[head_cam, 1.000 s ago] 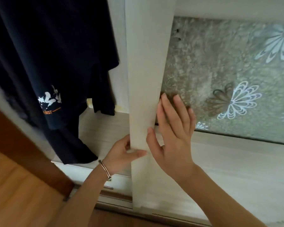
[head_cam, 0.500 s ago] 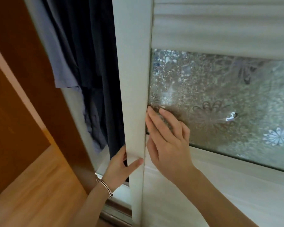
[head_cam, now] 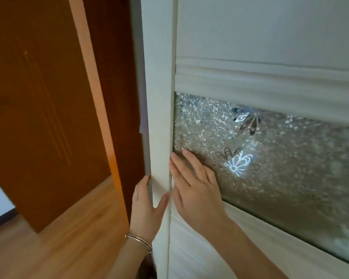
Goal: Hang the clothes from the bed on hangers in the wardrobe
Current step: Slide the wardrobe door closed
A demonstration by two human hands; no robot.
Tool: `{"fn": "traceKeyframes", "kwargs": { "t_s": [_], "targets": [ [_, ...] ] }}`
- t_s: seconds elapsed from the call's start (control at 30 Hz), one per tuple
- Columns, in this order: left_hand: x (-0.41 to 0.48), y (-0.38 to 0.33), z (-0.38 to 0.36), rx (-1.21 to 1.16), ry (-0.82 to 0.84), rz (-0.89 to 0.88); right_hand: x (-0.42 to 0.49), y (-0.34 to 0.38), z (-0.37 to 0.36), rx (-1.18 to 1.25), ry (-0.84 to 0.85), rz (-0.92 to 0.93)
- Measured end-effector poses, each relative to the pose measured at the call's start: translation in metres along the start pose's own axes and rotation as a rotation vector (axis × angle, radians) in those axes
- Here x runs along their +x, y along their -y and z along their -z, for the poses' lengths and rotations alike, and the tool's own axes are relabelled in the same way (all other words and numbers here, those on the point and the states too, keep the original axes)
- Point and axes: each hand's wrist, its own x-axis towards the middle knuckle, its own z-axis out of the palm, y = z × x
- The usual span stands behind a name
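Holding the edge of the white wardrobe door (head_cam: 159, 97) in the lower middle of the frame, the left hand (head_cam: 145, 206) has its thumb on the front and its fingers bent round the side. A bracelet (head_cam: 138, 239) sits on that wrist. The right hand (head_cam: 195, 196) lies flat just beside it, fingers straight and close together, touching the bumpy glass (head_cam: 290, 158). A thin strip of pale cloth (head_cam: 143, 123) shows in the gap left of the door edge. A brown door (head_cam: 38, 117) stands at the left, above a wood floor (head_cam: 58, 238).
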Motion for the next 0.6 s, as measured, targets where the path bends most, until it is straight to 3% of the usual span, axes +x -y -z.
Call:
{"fn": "traceKeyframes", "kwargs": {
  "t_s": [0.3, 0.47, 0.6],
  "targets": [
    [0.033, 0.004, 0.02, 0.101, -0.181, 0.095, 0.034, 0.028, -0.027, 0.096, 0.054, 0.036],
    [0.048, 0.013, 0.033, 0.065, -0.181, 0.244, 0.051, 0.039, -0.037, 0.126, 0.068, 0.047],
    [0.058, 0.021, 0.036, 0.09, -0.125, 0.264, 0.061, 0.049, -0.044, 0.095, 0.099, 0.064]
  ]
}}
